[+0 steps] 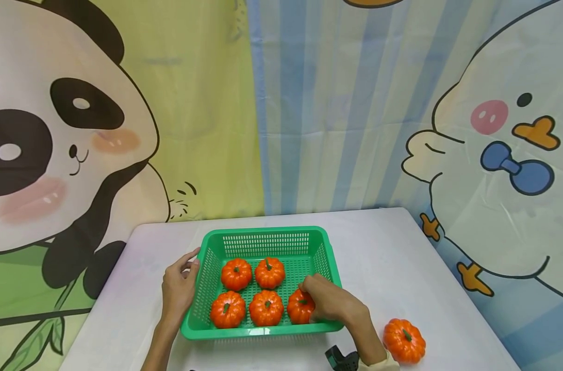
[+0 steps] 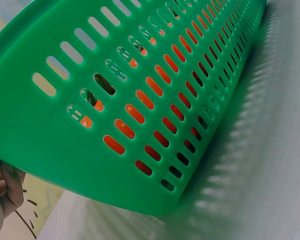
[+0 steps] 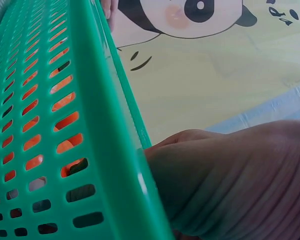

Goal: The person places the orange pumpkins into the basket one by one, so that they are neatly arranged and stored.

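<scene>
A green plastic basket [image 1: 263,334] stands on the white table and holds several small orange pumpkins, two in the back row [image 1: 236,274] and three in front. My right hand [image 1: 330,299] reaches over the basket's right side and grips the front right pumpkin [image 1: 300,307]. In the right wrist view that hand [image 3: 215,175] bends over the rim, its fingertips hidden. My left hand [image 1: 179,283] rests at the basket's left side, fingertips against the rim. Part of it shows as loosely bent fingers [image 2: 12,187] beside the basket wall [image 2: 90,165] in the left wrist view.
Another orange pumpkin [image 1: 404,340] lies on the table [image 1: 369,247] to the right of the basket, near my right forearm. Behind the table hang curtains with a panda [image 1: 137,196] and a white bird [image 1: 495,221] printed on them.
</scene>
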`<move>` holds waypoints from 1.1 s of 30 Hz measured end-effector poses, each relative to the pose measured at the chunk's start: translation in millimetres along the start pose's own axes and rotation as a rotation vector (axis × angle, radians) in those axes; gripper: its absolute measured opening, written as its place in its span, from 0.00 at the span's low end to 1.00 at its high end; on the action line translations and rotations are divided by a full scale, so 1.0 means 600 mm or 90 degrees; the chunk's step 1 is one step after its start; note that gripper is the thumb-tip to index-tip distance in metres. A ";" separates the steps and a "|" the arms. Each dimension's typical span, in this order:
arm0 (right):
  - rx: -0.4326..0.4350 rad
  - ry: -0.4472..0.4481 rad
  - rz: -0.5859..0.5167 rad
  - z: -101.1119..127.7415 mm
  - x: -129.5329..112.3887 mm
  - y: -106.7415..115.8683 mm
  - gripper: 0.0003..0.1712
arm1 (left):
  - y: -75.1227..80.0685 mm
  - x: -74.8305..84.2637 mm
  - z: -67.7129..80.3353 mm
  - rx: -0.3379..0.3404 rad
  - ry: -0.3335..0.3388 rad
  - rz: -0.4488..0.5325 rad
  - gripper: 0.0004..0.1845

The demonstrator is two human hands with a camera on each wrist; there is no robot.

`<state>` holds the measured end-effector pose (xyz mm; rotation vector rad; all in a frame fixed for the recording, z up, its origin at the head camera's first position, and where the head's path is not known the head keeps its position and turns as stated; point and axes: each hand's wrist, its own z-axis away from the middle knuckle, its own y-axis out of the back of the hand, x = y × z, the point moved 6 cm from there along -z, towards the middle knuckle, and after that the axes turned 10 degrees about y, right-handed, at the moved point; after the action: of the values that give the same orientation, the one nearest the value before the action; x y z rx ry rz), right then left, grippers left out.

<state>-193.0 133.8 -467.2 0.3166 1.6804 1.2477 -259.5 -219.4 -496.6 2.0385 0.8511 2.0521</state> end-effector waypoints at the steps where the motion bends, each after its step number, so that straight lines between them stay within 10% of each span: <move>1: 0.000 -0.002 0.000 0.001 0.000 0.000 0.31 | 0.000 0.000 0.000 -0.001 0.001 0.000 0.20; 33: 0.137 -0.157 -0.028 0.114 0.000 0.106 0.51 | 0.001 -0.002 -0.004 0.009 0.009 -0.014 0.20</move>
<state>-157.7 201.5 -413.1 0.5387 1.5988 0.9551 -261.5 -220.9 -497.2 2.0155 0.8876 2.0571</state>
